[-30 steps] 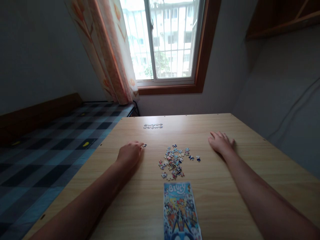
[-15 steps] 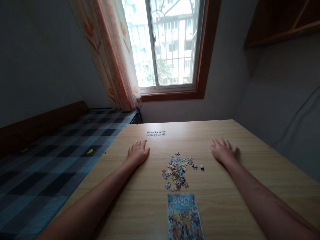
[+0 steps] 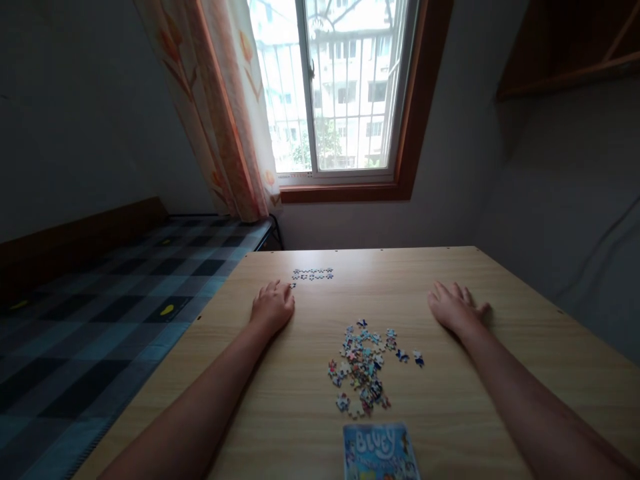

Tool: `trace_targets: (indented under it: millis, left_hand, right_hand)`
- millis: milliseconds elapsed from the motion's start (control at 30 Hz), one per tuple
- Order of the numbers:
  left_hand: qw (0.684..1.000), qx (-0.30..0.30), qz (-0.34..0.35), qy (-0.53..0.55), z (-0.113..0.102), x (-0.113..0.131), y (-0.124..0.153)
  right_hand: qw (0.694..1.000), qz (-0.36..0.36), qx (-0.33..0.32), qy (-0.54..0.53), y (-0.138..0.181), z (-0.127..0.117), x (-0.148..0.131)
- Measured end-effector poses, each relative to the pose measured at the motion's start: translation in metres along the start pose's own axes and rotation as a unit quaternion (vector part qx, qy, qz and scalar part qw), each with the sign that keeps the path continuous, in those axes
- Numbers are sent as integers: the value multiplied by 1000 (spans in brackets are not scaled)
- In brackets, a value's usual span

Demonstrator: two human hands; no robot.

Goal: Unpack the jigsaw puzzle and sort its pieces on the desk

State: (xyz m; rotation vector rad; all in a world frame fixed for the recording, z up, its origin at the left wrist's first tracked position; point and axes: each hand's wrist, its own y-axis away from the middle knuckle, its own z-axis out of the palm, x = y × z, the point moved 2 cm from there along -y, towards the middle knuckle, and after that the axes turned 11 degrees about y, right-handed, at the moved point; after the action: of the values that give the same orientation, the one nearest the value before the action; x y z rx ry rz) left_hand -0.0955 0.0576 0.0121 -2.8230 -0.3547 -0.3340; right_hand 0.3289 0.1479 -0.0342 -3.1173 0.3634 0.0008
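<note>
The pale wood-grain surface [image 3: 300,380], smooth and faintly streaked, carries a loose heap of jigsaw pieces [image 3: 363,367], flat, knobbed and notched, printed in light blue, cream, red and dark navy. Two navy-and-white pieces [image 3: 410,357] lie just apart from the heap on its right. Towards the far edge, the bordering rows of jigsaw pieces [image 3: 313,274] form two narrow, wavy-edged strips. A single small jigsaw piece [image 3: 293,285] sits just below the left end of these rows, close by the fingertips of the left hand [image 3: 273,310]. That hand is palm down with fingers bent; whether it grips the piece cannot be told. The right hand [image 3: 456,308] rests palm down, fingers spread, holding nothing. Nearest the viewer lies a glossy rectangular picture sheet or box [image 3: 381,453] lettered "BLUEY". A checked cloth [image 3: 145,327] covers the bed at left.
</note>
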Motion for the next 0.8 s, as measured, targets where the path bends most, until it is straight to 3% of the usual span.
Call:
trace_targets:
  millis: [800]
  left_hand:
    - [999,-22,-14,-34,0,7,1]
  right_hand:
    - [1000,-15,-1,9,1,2,1]
